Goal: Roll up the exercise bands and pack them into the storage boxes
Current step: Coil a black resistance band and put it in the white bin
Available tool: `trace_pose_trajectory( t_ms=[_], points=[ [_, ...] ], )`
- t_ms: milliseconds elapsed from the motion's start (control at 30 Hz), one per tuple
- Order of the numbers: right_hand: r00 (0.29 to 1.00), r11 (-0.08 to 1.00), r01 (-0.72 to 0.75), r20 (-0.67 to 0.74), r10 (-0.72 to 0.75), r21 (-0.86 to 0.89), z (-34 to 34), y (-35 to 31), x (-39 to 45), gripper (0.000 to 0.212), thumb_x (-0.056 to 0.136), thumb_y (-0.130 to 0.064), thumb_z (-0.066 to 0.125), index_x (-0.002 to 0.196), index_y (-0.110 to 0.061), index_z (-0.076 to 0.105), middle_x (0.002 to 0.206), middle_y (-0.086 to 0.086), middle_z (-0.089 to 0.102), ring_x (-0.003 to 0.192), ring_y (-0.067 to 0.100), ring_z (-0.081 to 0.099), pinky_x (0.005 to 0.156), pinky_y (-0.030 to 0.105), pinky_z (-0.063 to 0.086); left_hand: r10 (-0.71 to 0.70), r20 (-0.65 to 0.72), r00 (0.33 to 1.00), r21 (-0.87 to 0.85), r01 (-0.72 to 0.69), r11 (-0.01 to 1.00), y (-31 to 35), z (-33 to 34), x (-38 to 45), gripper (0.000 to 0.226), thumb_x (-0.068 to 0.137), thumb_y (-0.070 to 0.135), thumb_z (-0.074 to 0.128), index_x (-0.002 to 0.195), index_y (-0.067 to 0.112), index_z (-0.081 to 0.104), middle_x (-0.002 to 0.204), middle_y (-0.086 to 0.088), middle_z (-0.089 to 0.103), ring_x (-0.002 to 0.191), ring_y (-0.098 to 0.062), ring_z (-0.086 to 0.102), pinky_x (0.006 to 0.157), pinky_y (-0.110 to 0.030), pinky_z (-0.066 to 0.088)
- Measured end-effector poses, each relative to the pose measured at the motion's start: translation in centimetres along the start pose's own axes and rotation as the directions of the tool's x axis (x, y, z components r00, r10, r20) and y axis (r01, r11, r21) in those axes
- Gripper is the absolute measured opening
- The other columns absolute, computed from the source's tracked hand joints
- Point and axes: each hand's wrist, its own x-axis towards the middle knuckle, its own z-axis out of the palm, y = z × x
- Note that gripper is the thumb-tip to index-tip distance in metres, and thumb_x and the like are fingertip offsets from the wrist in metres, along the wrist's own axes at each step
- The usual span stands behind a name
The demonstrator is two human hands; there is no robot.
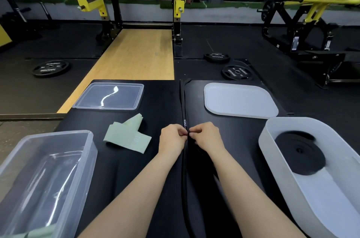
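A long black exercise band (183, 105) lies stretched down the middle of the black counter (161, 97), running away from the person. The left hand (172, 138) and right hand (206, 136) meet on it, the fingers (182, 132) of each pinched closed on the band. Left of them lies a folded green band (127, 134). A rolled black band (300, 153) sits in the white box (272, 126) at the right, its white lid (239, 99) beyond. A clear box (48, 169) stands left, its clear lid (110, 97) farther off.
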Motion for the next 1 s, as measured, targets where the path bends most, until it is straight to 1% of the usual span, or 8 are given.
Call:
trace_pose_trajectory(
  t_ms=[133,267,333,467,533,667,800,1000],
  points=[
    [0.998,0.997,-0.063,0.035,0.061,0.037,0.0,0.6,-3.1,0.025,0.087,-0.005,0.062,0.109,-0.012,0.070,0.111,0.006,0.068,0.100,0.022,0.065,0.091,0.033,0.052,-0.029,0.011,1.000,-0.014,0.029,0.999,-0.5,-0.3,-3.3,0.023,0.081,0.001,0.065,0.103,0.009,0.070,0.089,-0.003,0.066,0.089,-0.019,0.066,0.082,-0.038,0.056],
    [0.989,0.984,-0.111,0.108,0.097,0.137,-0.1,0.6,-5.8,0.029,0.084,0.004,0.064,0.110,-0.008,0.068,0.109,0.008,0.066,0.082,0.018,0.065,0.067,0.023,0.057,-0.037,0.019,0.999,-0.026,0.037,0.999,-1.0,-0.4,-6.2,0.024,0.082,0.000,0.064,0.105,0.007,0.068,0.091,-0.005,0.065,0.091,-0.019,0.066,0.083,-0.039,0.056],
    [0.988,0.985,-0.118,0.118,0.103,0.128,-0.2,0.6,-6.8,0.026,0.083,0.004,0.065,0.105,-0.009,0.069,0.107,0.008,0.066,0.079,0.017,0.063,0.061,0.021,0.056,-0.048,0.023,0.999,-0.025,0.049,0.998,-1.2,-0.4,-7.5,0.022,0.082,0.000,0.064,0.102,0.007,0.068,0.092,-0.005,0.067,0.090,-0.018,0.066,0.084,-0.038,0.056],
    [0.994,0.993,-0.110,0.032,0.109,0.041,-0.3,1.0,-8.3,0.018,0.081,-0.009,0.071,0.093,-0.021,0.069,0.098,0.000,0.069,0.091,0.016,0.064,0.080,0.036,0.057,-0.058,0.042,0.997,-0.015,0.059,0.998,-1.4,-0.5,-9.9,0.017,0.083,0.002,0.065,0.098,0.009,0.069,0.082,0.002,0.063,0.085,-0.015,0.065,0.083,-0.037,0.056],
    [0.992,0.992,-0.123,0.021,0.123,-0.011,-0.6,1.3,-9.3,0.011,0.082,-0.015,0.071,0.086,-0.025,0.069,0.096,-0.001,0.068,0.093,0.016,0.064,0.084,0.036,0.054,-0.051,0.050,0.997,0.002,0.051,0.999,-1.5,-0.6,-11.0,0.016,0.083,0.003,0.066,0.097,0.010,0.069,0.081,0.003,0.062,0.085,-0.014,0.065,0.082,-0.036,0.056],
    [0.990,0.990,-0.137,-0.020,0.136,-0.030,-0.9,2.1,-11.7,0.010,0.082,-0.018,0.070,0.086,-0.027,0.070,0.099,-0.001,0.070,0.096,0.016,0.063,0.085,0.032,0.052,-0.033,0.056,0.998,0.005,0.032,0.999,-1.7,-0.6,-13.1,0.017,0.083,0.005,0.066,0.099,0.010,0.070,0.085,0.002,0.063,0.088,-0.015,0.065,0.083,-0.036,0.056],
    [0.995,0.995,-0.104,-0.010,0.104,-0.007,-0.7,3.3,-14.7,0.011,0.087,-0.014,0.065,0.094,-0.019,0.073,0.098,0.001,0.070,0.095,0.015,0.063,0.079,0.025,0.049,-0.011,0.062,0.998,-0.020,0.012,1.000,-1.8,-0.4,-15.3,0.023,0.083,0.005,0.067,0.106,0.008,0.069,0.098,-0.007,0.068,0.089,-0.017,0.065,0.085,-0.036,0.055],
    [0.999,0.999,-0.052,-0.004,0.052,-0.008,0.0,4.5,-18.4,0.020,0.086,-0.016,0.067,0.105,-0.018,0.071,0.105,0.001,0.071,0.100,0.014,0.063,0.080,0.022,0.047,-0.049,0.062,0.997,-0.113,0.055,0.992,-2.4,-0.5,-18.4,0.029,0.084,0.004,0.066,0.113,0.009,0.065,0.099,-0.005,0.062,0.086,-0.015,0.062,0.074,-0.030,0.057]
  ],
)
